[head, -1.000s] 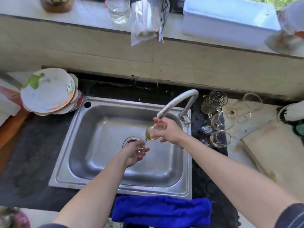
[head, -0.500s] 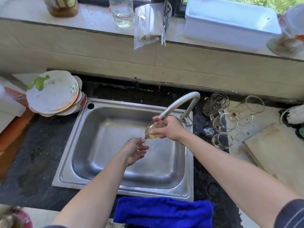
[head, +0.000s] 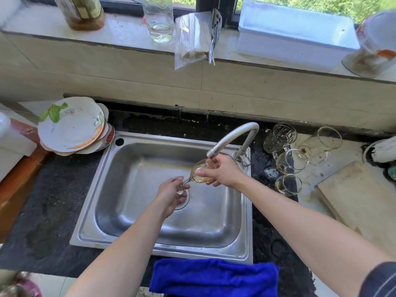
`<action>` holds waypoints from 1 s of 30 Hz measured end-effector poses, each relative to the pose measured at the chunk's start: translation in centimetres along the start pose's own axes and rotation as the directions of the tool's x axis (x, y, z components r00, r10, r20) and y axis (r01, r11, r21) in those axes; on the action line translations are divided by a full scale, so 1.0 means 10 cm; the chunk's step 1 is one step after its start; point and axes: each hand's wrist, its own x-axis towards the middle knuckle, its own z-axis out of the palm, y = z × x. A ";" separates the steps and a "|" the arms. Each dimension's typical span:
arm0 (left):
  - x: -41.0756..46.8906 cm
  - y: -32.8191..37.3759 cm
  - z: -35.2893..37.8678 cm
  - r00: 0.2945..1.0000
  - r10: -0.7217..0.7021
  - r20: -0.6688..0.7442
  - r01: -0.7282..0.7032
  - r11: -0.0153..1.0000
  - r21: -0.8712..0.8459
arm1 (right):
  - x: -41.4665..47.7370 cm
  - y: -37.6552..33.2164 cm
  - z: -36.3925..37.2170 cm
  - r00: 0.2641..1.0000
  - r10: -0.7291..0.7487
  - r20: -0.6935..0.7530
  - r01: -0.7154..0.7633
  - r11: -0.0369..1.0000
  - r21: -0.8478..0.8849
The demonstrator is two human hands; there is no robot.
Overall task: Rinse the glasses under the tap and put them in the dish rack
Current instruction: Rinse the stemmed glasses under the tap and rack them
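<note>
Head view: stemmed glass (head: 199, 179), seemingly yellow-tinged

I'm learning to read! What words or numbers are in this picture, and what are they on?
No text is readable here.
Label on the brown glass bottle on the windowsill: too blurred to read.
Small green marks on the rim of the top white painted plate: too blurred to read.
</note>
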 end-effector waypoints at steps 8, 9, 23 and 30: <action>-0.06 0.08 -0.05 0.998 -0.049 -0.036 0.053 0.994 0.100 | -0.08 -0.05 0.01 0.998 -0.062 -0.013 0.062 0.998 -0.006; -0.05 0.08 -0.05 0.999 -0.019 -0.044 0.023 0.996 0.085 | -0.09 -0.05 0.03 0.997 -0.062 -0.045 0.060 0.998 -0.030; -0.26 0.32 0.00 0.980 0.162 -0.120 -0.147 0.981 0.124 | -0.02 0.00 0.01 0.998 0.067 -0.020 -0.068 0.995 -0.073; -0.59 0.64 0.16 0.680 0.732 -0.032 -0.426 0.431 0.796 | -0.05 0.13 -0.08 0.986 0.158 -0.051 -0.148 0.975 0.165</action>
